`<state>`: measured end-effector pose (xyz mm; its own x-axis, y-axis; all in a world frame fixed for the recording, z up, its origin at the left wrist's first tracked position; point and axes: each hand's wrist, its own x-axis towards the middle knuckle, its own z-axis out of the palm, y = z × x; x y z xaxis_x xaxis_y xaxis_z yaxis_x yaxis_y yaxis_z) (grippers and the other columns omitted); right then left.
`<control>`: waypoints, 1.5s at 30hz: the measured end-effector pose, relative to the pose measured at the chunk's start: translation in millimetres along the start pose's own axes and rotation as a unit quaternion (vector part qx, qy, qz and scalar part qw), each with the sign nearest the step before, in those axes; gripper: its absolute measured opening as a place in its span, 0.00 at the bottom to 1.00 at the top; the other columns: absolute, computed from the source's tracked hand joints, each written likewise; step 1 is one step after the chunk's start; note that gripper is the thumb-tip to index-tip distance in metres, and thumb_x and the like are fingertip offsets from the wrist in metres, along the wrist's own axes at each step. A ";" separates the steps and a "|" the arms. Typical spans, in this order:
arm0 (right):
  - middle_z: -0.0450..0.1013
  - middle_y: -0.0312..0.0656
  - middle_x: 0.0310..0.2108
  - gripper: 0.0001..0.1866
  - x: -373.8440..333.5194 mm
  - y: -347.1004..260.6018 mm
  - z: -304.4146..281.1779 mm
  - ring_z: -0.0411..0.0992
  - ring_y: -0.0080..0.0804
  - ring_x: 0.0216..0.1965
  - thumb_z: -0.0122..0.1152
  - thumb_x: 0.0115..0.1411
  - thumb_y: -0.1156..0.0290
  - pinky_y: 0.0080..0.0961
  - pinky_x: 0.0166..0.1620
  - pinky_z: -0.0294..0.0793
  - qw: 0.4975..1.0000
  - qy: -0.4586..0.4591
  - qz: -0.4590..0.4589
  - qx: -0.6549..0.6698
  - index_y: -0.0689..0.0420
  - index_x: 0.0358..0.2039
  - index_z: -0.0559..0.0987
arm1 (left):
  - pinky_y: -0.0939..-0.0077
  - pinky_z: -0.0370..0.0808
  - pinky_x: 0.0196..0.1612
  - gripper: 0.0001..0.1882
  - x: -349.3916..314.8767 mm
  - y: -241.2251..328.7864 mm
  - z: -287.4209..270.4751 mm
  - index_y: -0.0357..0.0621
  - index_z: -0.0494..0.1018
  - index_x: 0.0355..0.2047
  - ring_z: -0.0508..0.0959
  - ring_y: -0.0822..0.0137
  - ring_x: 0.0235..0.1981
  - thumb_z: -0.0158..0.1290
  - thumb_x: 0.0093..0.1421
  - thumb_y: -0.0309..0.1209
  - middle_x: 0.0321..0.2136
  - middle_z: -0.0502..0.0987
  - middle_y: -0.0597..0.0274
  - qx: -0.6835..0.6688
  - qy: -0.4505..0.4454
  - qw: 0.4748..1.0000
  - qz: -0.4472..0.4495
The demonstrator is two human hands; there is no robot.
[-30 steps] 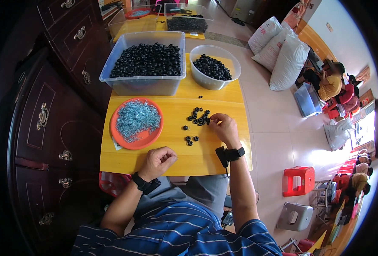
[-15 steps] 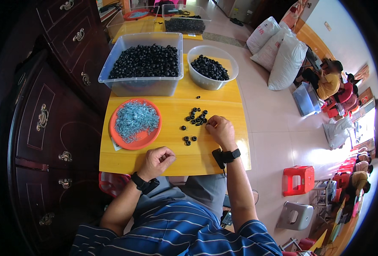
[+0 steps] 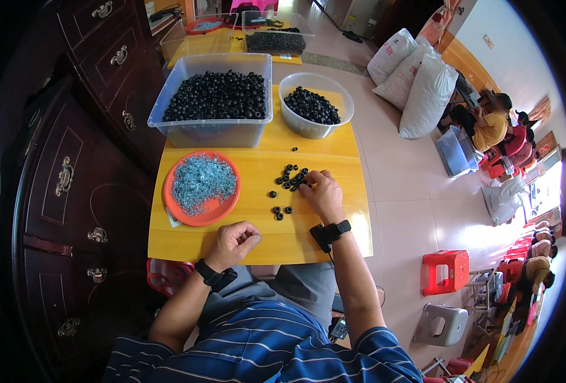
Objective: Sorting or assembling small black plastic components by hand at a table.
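Right hand grip on black rings, scattered cluster, no clear axis; left hand clenched, contents unseen.

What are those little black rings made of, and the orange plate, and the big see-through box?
The little black rings by the right hand look like rubber or dull plastic: matte, no shine. The orange plate looks like smooth plastic, with an even bright colour and slight gloss. The big box looks like clear plastic: you can see the rings through its wall. The table looks like varnished yellow wood.
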<state>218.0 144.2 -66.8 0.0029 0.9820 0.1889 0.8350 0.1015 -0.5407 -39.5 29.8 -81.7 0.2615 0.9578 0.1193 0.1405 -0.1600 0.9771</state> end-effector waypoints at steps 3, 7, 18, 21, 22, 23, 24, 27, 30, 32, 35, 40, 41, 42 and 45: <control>0.77 0.45 0.37 0.13 -2.2 1.3 -1.5 0.78 0.43 0.37 0.69 0.51 0.66 0.36 0.40 0.78 1.000 0.028 -0.002 0.008 0.54 0.37 0.82 | 0.84 0.66 0.24 0.05 0.5 0.9 -0.3 0.37 0.76 0.30 0.69 0.84 0.20 0.59 0.61 0.25 0.19 0.73 0.73 0.002 0.001 1.000 0.001; 0.78 0.41 0.35 0.09 -15.5 -4.5 -20.4 0.77 0.31 0.31 0.67 0.56 0.71 0.25 0.35 0.75 0.975 0.085 0.019 0.204 0.58 0.37 0.79 | 0.82 0.68 0.24 0.05 -0.3 -2.6 -0.5 0.37 0.76 0.30 0.71 0.82 0.19 0.59 0.61 0.26 0.19 0.74 0.70 0.008 0.009 1.000 0.005; 0.74 0.30 0.34 0.09 -110.9 -19.3 -20.8 0.70 0.17 0.32 0.64 0.62 0.76 0.15 0.36 0.69 0.644 -0.170 0.138 0.733 0.55 0.42 0.77 | 0.81 0.70 0.25 0.04 21.1 40.0 21.4 0.37 0.76 0.30 0.73 0.80 0.20 0.60 0.60 0.23 0.22 0.77 0.67 0.006 0.021 0.999 0.033; 0.73 0.30 0.35 0.10 -116.0 -23.1 -8.4 0.70 0.16 0.33 0.63 0.63 0.76 0.15 0.37 0.70 0.615 -0.173 0.145 0.755 0.55 0.44 0.77 | 0.81 0.71 0.26 0.03 33.3 58.9 29.2 0.36 0.76 0.32 0.74 0.78 0.21 0.60 0.59 0.22 0.24 0.78 0.64 0.057 0.022 0.995 0.082; 0.73 0.30 0.35 0.10 -116.9 -23.9 -6.4 0.70 0.16 0.33 0.63 0.63 0.76 0.15 0.37 0.70 0.613 -0.169 0.146 0.758 0.55 0.44 0.77 | 0.82 0.72 0.27 0.03 36.4 63.0 31.2 0.35 0.76 0.32 0.75 0.78 0.23 0.60 0.59 0.21 0.25 0.78 0.64 0.090 0.015 0.991 0.097; 0.72 0.30 0.35 0.11 -117.4 -24.4 -4.9 0.69 0.16 0.33 0.63 0.63 0.76 0.15 0.38 0.71 0.613 -0.172 0.151 0.756 0.55 0.46 0.77 | 0.81 0.72 0.27 0.04 38.5 65.2 33.2 0.36 0.77 0.33 0.76 0.76 0.23 0.60 0.58 0.21 0.27 0.78 0.61 0.098 0.007 0.990 0.100; 0.72 0.29 0.35 0.12 -117.5 -24.4 -3.3 0.69 0.16 0.33 0.63 0.63 0.76 0.16 0.39 0.71 0.613 -0.176 0.154 0.755 0.55 0.47 0.77 | 0.81 0.72 0.27 0.04 39.9 65.5 34.6 0.36 0.77 0.33 0.76 0.76 0.23 0.60 0.58 0.21 0.27 0.78 0.61 0.100 0.004 0.990 0.099; 0.72 0.29 0.35 0.14 -119.0 -23.9 0.1 0.69 0.16 0.34 0.62 0.64 0.75 0.16 0.39 0.72 0.597 -0.174 0.159 0.767 0.54 0.50 0.77 | 0.81 0.72 0.27 0.04 42.2 65.2 38.9 0.36 0.77 0.34 0.77 0.75 0.24 0.60 0.59 0.20 0.27 0.78 0.61 0.110 0.006 0.987 0.114; 0.72 0.28 0.35 0.14 -120.1 -22.6 -2.2 0.69 0.16 0.34 0.62 0.64 0.75 0.16 0.39 0.72 0.589 -0.173 0.151 0.775 0.55 0.50 0.76 | 0.80 0.73 0.27 0.04 42.0 65.5 41.5 0.36 0.77 0.34 0.78 0.74 0.24 0.59 0.59 0.20 0.27 0.79 0.60 0.115 0.002 0.988 0.104; 0.72 0.28 0.35 0.14 -119.7 -19.2 -1.8 0.70 0.16 0.34 0.62 0.64 0.75 0.16 0.40 0.72 0.592 -0.172 0.145 0.774 0.55 0.50 0.76 | 0.80 0.73 0.28 0.04 41.0 67.1 42.6 0.35 0.77 0.35 0.78 0.73 0.25 0.59 0.59 0.20 0.27 0.79 0.60 0.113 -0.002 0.988 0.109; 0.73 0.29 0.36 0.13 -117.7 -18.7 -3.8 0.71 0.16 0.34 0.62 0.65 0.75 0.16 0.40 0.73 0.587 -0.166 0.149 0.778 0.56 0.50 0.76 | 0.80 0.74 0.29 0.04 40.9 69.8 43.2 0.35 0.77 0.35 0.78 0.73 0.25 0.59 0.59 0.20 0.28 0.79 0.59 0.124 -0.010 0.987 0.099; 0.76 0.32 0.35 0.11 -115.7 -10.9 0.6 0.74 0.19 0.34 0.61 0.65 0.75 0.17 0.39 0.76 0.531 -0.171 0.143 0.817 0.56 0.47 0.76 | 0.80 0.75 0.29 0.03 43.3 73.7 47.3 0.35 0.77 0.35 0.79 0.72 0.26 0.59 0.59 0.20 0.28 0.79 0.59 0.131 -0.025 0.987 0.088; 0.76 0.33 0.35 0.09 -115.8 -9.2 2.2 0.76 0.21 0.34 0.60 0.65 0.75 0.19 0.40 0.78 0.489 -0.182 0.159 0.838 0.56 0.46 0.75 | 0.80 0.75 0.30 0.03 44.1 74.1 48.9 0.35 0.77 0.34 0.79 0.72 0.26 0.59 0.59 0.20 0.28 0.79 0.59 0.130 -0.028 0.987 0.088; 0.77 0.35 0.35 0.08 -115.9 -8.2 3.1 0.77 0.24 0.34 0.59 0.65 0.75 0.21 0.40 0.80 0.445 -0.192 0.174 0.857 0.56 0.44 0.75 | 0.80 0.75 0.30 0.03 45.3 72.6 50.1 0.35 0.77 0.34 0.79 0.72 0.26 0.59 0.59 0.20 0.28 0.79 0.59 0.131 -0.030 0.987 0.088; 0.77 0.38 0.35 0.05 -118.1 -8.9 4.0 0.79 0.28 0.36 0.58 0.66 0.75 0.26 0.42 0.83 0.386 -0.199 0.193 0.880 0.56 0.42 0.73 | 0.80 0.75 0.30 0.03 49.0 70.1 52.5 0.36 0.78 0.34 0.80 0.72 0.27 0.58 0.59 0.19 0.29 0.80 0.59 0.131 -0.022 0.986 0.104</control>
<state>208.0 27.9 -87.5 -0.4369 0.8893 -0.1352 -0.8530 -0.4573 -0.2513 33.2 52.9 -16.6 0.3512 0.8876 0.2981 0.3202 -0.4130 0.8526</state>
